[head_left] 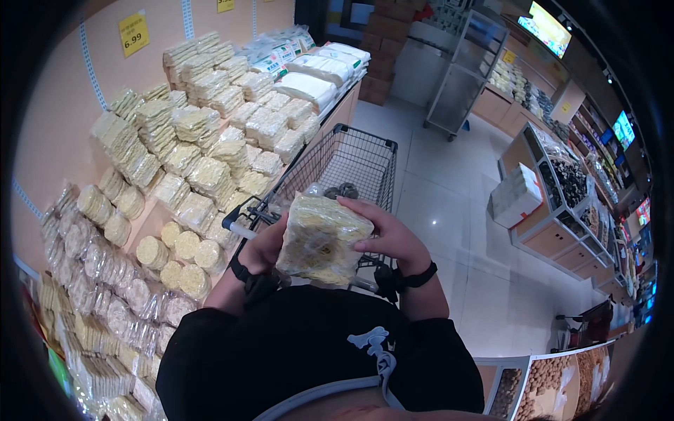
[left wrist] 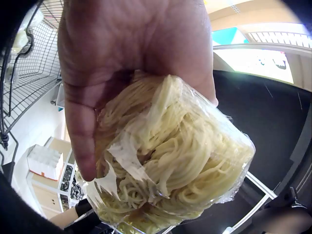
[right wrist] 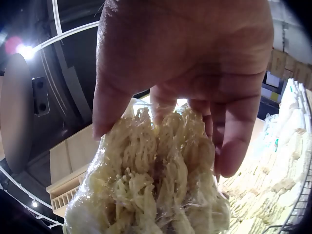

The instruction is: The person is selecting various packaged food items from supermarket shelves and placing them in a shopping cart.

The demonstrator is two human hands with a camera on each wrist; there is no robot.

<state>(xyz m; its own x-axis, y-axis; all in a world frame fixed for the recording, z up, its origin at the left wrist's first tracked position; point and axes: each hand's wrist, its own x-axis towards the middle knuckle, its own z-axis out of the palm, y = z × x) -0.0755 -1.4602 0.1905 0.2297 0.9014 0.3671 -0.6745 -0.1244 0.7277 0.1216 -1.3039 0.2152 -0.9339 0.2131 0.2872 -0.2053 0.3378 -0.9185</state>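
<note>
A plastic-wrapped block of pale yellow dried noodles (head_left: pixel 324 238) is held between both hands in front of the chest. The left hand (head_left: pixel 269 242) grips its left side; in the left wrist view that hand (left wrist: pixel 134 48) bends its fingers round the pack (left wrist: pixel 170 151). On the right side, the right hand (head_left: pixel 390 235) has its thumb on the near face and fingers at the upper edge. In the right wrist view, the right hand (right wrist: pixel 185 63) pinches the noodle pack (right wrist: pixel 151 180) between thumb and fingers.
A wire shopping cart (head_left: pixel 365 158) stands just beyond the hands, with dark items (head_left: pixel 342 191) in it. Stacked noodle packs (head_left: pixel 210 175) fill the sloping shelf at left. A metal rack (head_left: pixel 467 74), a white box (head_left: pixel 517 196) and display counters (head_left: pixel 554 238) are at right.
</note>
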